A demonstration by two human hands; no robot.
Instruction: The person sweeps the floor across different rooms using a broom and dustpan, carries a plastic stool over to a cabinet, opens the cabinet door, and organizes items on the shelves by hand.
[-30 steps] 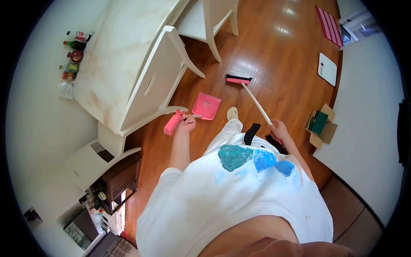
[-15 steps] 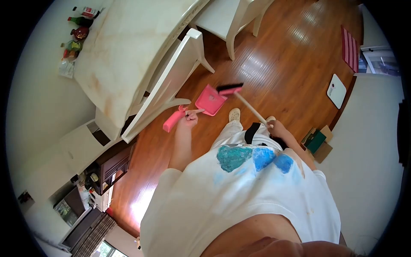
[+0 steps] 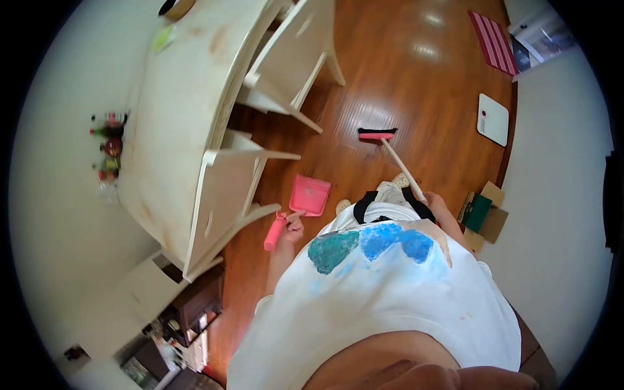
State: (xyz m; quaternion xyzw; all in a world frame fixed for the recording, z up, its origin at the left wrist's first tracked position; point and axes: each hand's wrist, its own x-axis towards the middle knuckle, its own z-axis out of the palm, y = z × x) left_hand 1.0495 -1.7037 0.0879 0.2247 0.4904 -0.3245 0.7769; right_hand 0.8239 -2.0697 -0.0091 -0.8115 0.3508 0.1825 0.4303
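At the far left, a row of bottles (image 3: 112, 148) stands along the wall-side edge of the table (image 3: 169, 123). A bowl (image 3: 179, 9) and a small green item (image 3: 162, 39) sit at the table's far end. Below the table's near end, in the view, is a dark brown cabinet (image 3: 195, 300).

The near chair (image 3: 220, 211) extends its legs over the wooden floor (image 3: 364, 78) on the table side; one leg ends just beside my left hand (image 3: 294, 231), and another projects above the dustpan. The far chair (image 3: 289, 62) bounds the floor further up.

My left hand is closed, fingers curled around the handle of the pink dustpan (image 3: 310, 194), one finger extended along it. The handle's pink grip (image 3: 275, 232) protrudes past the hand. The pan is on the floor, between the near chair and my shoes (image 3: 342, 206).

Right of the pan, well apart from it, the broom (image 3: 377, 136) has its bristles at the floor. My right hand (image 3: 440, 212) is closed around the upper part of its pale pole; some fingers are hidden.

Just beside my right forearm is an open carton (image 3: 482, 213). Beyond it, along the wall, are a white scale (image 3: 493, 121) and a striped mat (image 3: 494, 43).
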